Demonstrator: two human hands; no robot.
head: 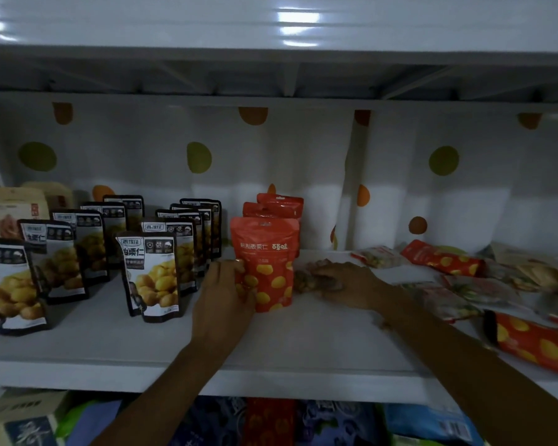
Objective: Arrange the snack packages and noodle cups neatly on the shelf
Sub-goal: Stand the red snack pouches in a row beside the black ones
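Two hands are seen over the shelf (142,342). The left hand (223,294) is wrapped round the left side of a red pouch (268,262), which is held upright near the middle of the shelf. The right hand (342,280) is laid on a small packet (305,280) at three o'clock of the pouch. It is too blurred for a grip to be told from a touch. Both arms are stretched forward from six o'clock, with the wrists kept low.

At twelve o'clock of the held pouch, two more red pouches (281,206) are stood in a line. At nine o'clock, black pouches (152,272) are lined up in rows. Further out at three o'clock, loose packets (445,260) are spread flat.

It looks as if the red row is being built. Next, the pouch needs to be set straight and let go. Then a flat packet needs to be picked up and stood up.
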